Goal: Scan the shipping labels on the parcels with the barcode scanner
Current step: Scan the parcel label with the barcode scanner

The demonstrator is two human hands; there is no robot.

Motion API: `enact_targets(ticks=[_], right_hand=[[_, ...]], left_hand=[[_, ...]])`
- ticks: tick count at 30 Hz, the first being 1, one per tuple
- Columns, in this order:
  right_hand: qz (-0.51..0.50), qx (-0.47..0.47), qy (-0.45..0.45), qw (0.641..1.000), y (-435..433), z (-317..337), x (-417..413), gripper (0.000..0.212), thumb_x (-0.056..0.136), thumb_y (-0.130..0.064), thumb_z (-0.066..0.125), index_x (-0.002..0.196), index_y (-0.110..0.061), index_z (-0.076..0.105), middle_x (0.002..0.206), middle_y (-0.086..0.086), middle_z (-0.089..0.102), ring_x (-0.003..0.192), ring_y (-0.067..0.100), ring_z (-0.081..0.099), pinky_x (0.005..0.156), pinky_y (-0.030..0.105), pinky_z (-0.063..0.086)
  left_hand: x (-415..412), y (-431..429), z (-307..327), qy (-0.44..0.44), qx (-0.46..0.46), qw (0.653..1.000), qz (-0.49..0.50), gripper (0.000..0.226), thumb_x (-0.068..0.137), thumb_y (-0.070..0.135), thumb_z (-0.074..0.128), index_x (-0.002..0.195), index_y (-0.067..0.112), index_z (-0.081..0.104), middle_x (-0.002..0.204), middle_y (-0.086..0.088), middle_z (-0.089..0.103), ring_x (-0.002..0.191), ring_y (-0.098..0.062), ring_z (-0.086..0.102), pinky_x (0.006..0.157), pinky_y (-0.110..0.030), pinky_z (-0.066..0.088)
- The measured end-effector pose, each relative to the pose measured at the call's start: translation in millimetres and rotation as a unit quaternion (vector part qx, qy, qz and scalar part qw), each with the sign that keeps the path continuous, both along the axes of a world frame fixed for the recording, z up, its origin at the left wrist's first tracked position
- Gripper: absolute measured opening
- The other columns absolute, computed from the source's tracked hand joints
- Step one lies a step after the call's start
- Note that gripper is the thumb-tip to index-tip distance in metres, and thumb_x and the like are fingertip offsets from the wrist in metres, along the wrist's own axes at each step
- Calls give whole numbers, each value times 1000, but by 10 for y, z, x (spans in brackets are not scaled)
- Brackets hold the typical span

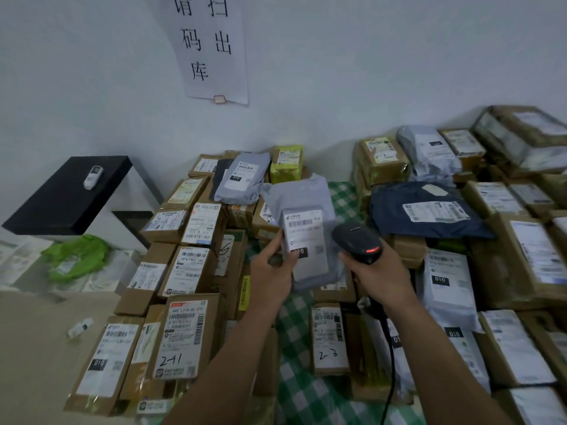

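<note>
My left hand (271,266) grips a grey poly-bag parcel (302,207) by its lower left edge and holds it upright above the table. Its white shipping label (303,230) faces me, my thumb lying on the label's lower corner. My right hand (379,273) grips the black barcode scanner (356,240) just right of the parcel, a red light glowing on its head. The scanner's black cable (391,357) hangs down past my right forearm.
Brown cardboard parcels (184,335) with labels crowd the left, more boxes and grey bags (448,283) the right. A dark blue bag (426,210) lies behind the scanner. Green checked tablecloth (297,391) shows between the piles. A black-topped stand (67,191) sits at the left wall.
</note>
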State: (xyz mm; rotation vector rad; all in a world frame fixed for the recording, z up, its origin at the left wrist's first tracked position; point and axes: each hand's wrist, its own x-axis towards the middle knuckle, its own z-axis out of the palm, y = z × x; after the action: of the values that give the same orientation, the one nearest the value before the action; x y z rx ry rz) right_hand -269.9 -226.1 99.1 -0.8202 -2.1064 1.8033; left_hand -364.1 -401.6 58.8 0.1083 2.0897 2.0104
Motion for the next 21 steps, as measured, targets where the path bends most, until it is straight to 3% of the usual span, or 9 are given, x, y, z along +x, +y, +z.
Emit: enact_targets(ticks=[2,4,8,12,17,21], right_hand=[[31,-7,-15,999,-10,59,-10,30,88,-19,82,113,-24,67,93,-7,75,66,-11,66,53,3,42],[55,-29,-28,998,-54,134,-25,31,89,-23,82,117,-20,68,91,0,78,67,6,74,54,11,49],[81,-35,-47,995,-135,184,-53,28,88,-28,82,113,-28,68,84,-1,79,71,18,77,58,21,54],[91,-43,-63,993,-124,209,-52,20,90,-32,81,104,-34,68,79,-2,78,72,20,77,57,22,55],[98,-32,-84,991,-146,237,-49,27,89,-37,80,112,-31,68,75,-1,77,61,12,71,56,22,54],[103,-31,-96,989,-133,247,-70,32,90,-39,79,118,-31,66,77,0,77,61,11,71,56,21,52]], left_hand=[[-79,78,-47,17,-11,1000,7,56,95,10,72,145,28,56,124,15,68,101,6,67,85,-22,59],[-137,152,-124,27,-25,999,17,57,95,10,72,146,25,55,127,8,69,98,8,67,87,-22,59],[-218,255,-219,4,-18,999,42,59,92,4,74,146,19,56,135,-3,67,116,-18,68,92,-40,61],[-260,323,-266,-5,-1,998,60,61,88,2,77,144,18,58,132,-5,68,114,-22,69,90,-45,62],[-246,314,-280,7,-3,998,54,58,89,1,76,143,15,58,123,0,67,107,-12,67,77,-20,61],[-275,303,-318,11,-8,999,53,56,90,4,76,141,18,59,125,-1,66,114,-17,65,78,-22,61]])
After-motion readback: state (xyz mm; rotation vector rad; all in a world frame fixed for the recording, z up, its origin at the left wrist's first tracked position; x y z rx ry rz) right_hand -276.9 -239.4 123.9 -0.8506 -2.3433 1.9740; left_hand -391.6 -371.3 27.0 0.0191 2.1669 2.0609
